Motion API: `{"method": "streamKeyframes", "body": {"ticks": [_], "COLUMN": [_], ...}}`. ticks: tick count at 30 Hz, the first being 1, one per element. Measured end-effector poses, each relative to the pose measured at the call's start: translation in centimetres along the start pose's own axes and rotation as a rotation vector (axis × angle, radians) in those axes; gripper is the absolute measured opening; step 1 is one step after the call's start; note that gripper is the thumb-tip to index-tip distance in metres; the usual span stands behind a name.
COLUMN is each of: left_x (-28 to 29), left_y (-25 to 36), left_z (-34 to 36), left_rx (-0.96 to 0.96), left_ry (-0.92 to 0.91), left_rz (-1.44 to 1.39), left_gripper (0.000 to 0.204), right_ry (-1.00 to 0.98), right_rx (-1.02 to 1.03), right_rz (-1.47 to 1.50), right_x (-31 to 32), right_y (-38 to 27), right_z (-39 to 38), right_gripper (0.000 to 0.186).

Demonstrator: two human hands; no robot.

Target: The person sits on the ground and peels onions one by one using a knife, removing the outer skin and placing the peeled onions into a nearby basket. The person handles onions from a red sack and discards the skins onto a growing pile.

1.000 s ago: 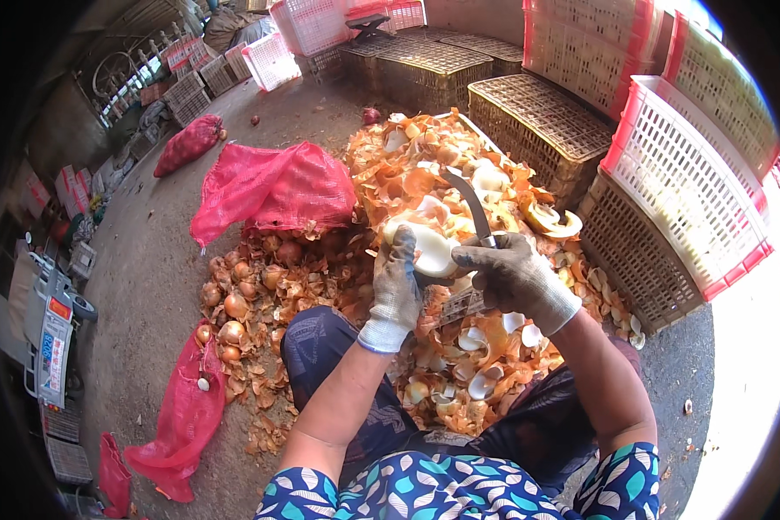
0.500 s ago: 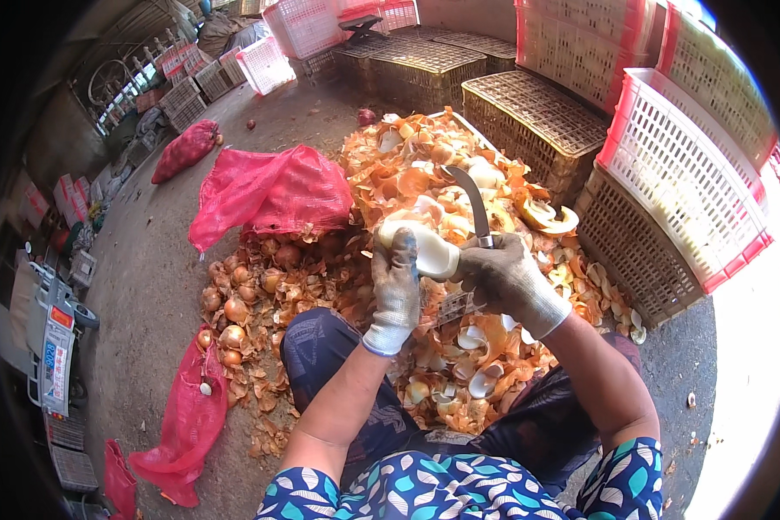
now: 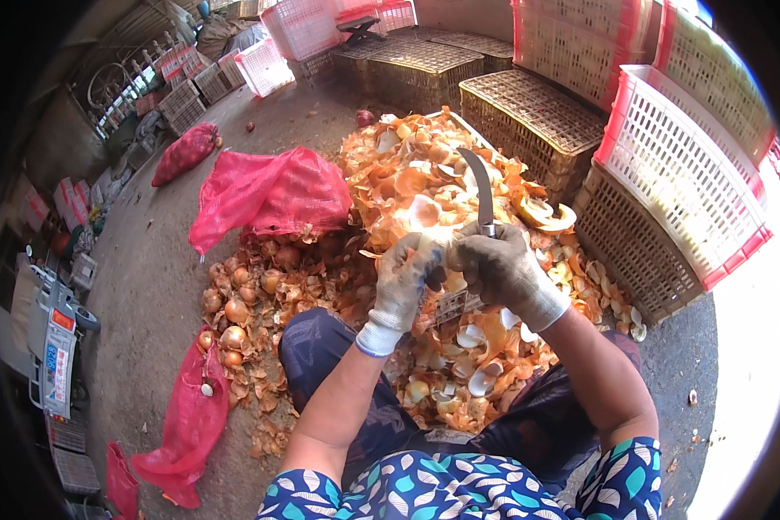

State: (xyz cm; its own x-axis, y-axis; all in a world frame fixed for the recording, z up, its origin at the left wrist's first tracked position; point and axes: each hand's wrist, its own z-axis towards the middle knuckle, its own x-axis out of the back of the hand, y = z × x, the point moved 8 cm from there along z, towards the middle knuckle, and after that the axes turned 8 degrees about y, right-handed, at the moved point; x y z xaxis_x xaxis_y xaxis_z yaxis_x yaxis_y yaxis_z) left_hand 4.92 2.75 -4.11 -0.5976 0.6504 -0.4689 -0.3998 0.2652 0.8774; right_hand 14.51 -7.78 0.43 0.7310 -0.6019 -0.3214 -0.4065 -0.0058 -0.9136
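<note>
In a soiled grey-white glove, my left hand (image 3: 402, 279) is closed around a peeled white onion (image 3: 436, 237), most of it covered by the fingers. My right hand (image 3: 501, 267), gloved the same way, grips a curved knife (image 3: 482, 189) whose blade stands up and away from me. The right fingers are close against the onion, touching or nearly so. Under and beyond both hands spreads a large heap of onion skins (image 3: 407, 147) with pale peeled pieces in it. Unpeeled onions (image 3: 236, 309) lie left of the heap.
A pink mesh sack (image 3: 273, 195) sits beside the heap, and an emptied-looking one (image 3: 182, 425) lies near my left knee. A full red sack (image 3: 186, 154) rests farther back. Slatted crates (image 3: 537, 113) and a white-and-red crate (image 3: 676, 165) border the right. A vehicle (image 3: 56, 342) stands far left.
The onion has turned and drawn in between my hands, showing less of itself. My left fingers have curled round it, and the knife blade has swung more upright.
</note>
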Motion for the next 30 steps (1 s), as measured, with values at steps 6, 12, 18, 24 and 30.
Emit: {"method": "streamKeyframes", "body": {"ticks": [6,12,18,24,30], "left_x": [3.5,2.7,0.5,3.2,3.1], "left_y": [-0.9,1.4,0.1,0.7,5.2], "left_z": [2.5,1.3,-0.6,-0.5,-1.4], "left_rx": [0.231,0.256,0.396,0.378,0.193], "left_ry": [-0.021,-0.081,-0.153,-0.003,0.072], "left_rz": [-0.525,-0.736,-0.500,-0.176,-0.153], "left_gripper": [0.043,0.044,0.040,0.044,0.036], "right_ry": [0.069,0.549,-0.032,0.213,0.585], "right_rx": [0.064,0.556,-0.130,0.160,0.803], "right_rz": [0.313,-0.717,0.043,0.217,0.492], "right_x": [5.6,8.7,0.5,7.6,22.6], "right_y": [-1.7,-7.1,0.5,-9.8,-20.9], "right_z": [1.7,1.5,-0.5,0.6,-1.6], "right_gripper": [0.012,0.041,0.034,0.025,0.032]}}
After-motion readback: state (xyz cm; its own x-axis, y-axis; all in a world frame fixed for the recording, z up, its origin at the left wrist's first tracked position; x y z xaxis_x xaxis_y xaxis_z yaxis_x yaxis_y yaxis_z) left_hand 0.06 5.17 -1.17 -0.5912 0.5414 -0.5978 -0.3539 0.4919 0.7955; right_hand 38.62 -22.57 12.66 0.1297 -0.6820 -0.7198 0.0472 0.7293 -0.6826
